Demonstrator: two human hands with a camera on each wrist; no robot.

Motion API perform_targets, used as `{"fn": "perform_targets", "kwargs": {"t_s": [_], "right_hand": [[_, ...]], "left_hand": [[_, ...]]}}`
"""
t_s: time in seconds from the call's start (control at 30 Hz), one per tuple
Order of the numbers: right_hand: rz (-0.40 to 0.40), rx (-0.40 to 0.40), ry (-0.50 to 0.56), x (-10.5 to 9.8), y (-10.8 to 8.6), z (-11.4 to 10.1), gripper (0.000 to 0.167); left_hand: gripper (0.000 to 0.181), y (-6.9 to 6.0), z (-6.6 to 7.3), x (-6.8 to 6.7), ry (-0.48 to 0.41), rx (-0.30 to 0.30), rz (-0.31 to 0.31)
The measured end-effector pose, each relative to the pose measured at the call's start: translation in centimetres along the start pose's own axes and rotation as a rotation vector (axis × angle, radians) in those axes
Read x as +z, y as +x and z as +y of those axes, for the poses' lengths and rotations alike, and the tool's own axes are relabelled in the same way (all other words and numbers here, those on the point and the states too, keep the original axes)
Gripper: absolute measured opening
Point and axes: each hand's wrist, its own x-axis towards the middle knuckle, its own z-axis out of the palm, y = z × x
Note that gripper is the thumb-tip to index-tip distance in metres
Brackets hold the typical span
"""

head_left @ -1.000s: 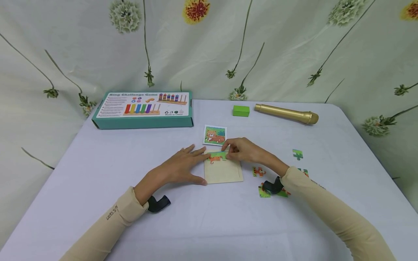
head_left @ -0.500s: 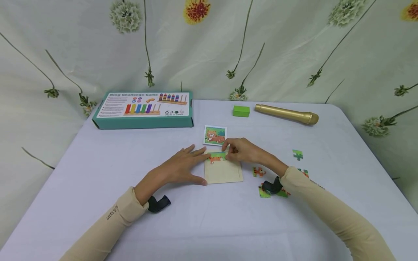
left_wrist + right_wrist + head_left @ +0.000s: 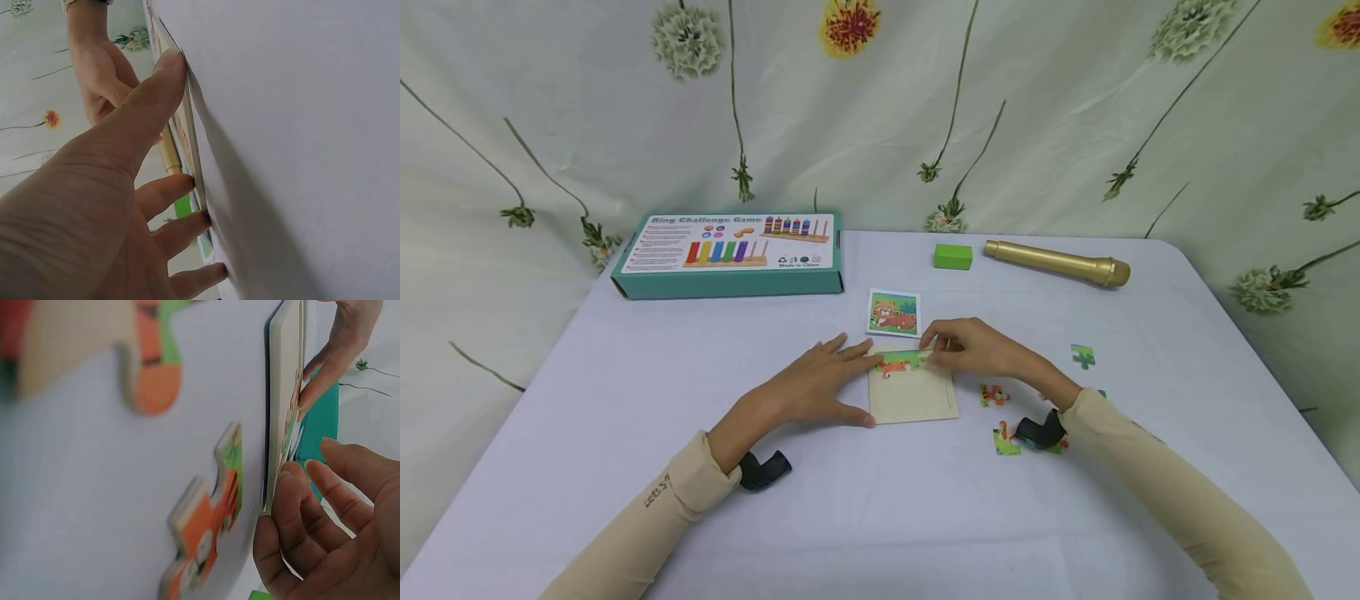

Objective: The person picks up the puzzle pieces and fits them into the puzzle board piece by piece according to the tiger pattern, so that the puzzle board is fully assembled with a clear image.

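A wooden puzzle board [image 3: 913, 402] lies mid-table, with joined tiger puzzle pieces [image 3: 897, 362] along the top of its recess. My left hand [image 3: 816, 383] is spread beside it, thumb and fingertips touching the left edge, as the left wrist view also shows. At the board's top right corner is my right hand [image 3: 977, 346]. In the right wrist view its thumb stands apart from the loosely bent fingers, nothing visible between them, and fingertips touch the board's edge. A tiger-face piece [image 3: 995, 395] lies right of the board, near another loose piece [image 3: 1006, 439].
Behind the board lies a tiger picture card [image 3: 893, 313]. A green block [image 3: 952, 257] and a gold microphone [image 3: 1057, 263] are at the back, a Ring Challenge Game box [image 3: 730, 250] at back left. Another green piece [image 3: 1082, 356] lies right; my right forearm partly covers others.
My right hand has drawn slightly to the right, off the joined pieces, and more of their right end shows. My left hand stays in place at the board's left edge.
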Motion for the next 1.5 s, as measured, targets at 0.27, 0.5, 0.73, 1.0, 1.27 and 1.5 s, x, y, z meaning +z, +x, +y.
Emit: {"fn": "perform_targets", "kwargs": {"t_s": [0.27,0.5,0.73,1.0,1.27,1.5], "right_hand": [[0.095,0.043,0.004,-1.9,-2.7,1.0,0.019],[0.190,0.107,-0.038,-3.8,-5.7,2.5,0.021],[0.249,0.145,-0.072,-5.9,-8.5,4.0,0.025],[0.279,0.214,-0.070,-7.0,-11.4,6.0,0.033],[0.280,0.240,-0.036,-7.8,-13.7,7.9,0.040],[0.258,0.239,-0.031,-7.8,-14.6,9.0,0.040]], "left_hand": [[0.091,0.0,0.1,0.0,-0.010,0.001,0.007],[0.091,0.0,0.0,0.1,-0.010,0.004,0.009],[0.092,0.0,0.0,0.1,-0.013,-0.002,0.004],[0.093,-0.1,-0.1,0.0,0.001,0.016,0.012],[0.093,0.0,0.0,0.0,-0.010,0.016,0.013],[0.093,-0.1,-0.1,0.0,-0.006,0.019,0.017]]}}
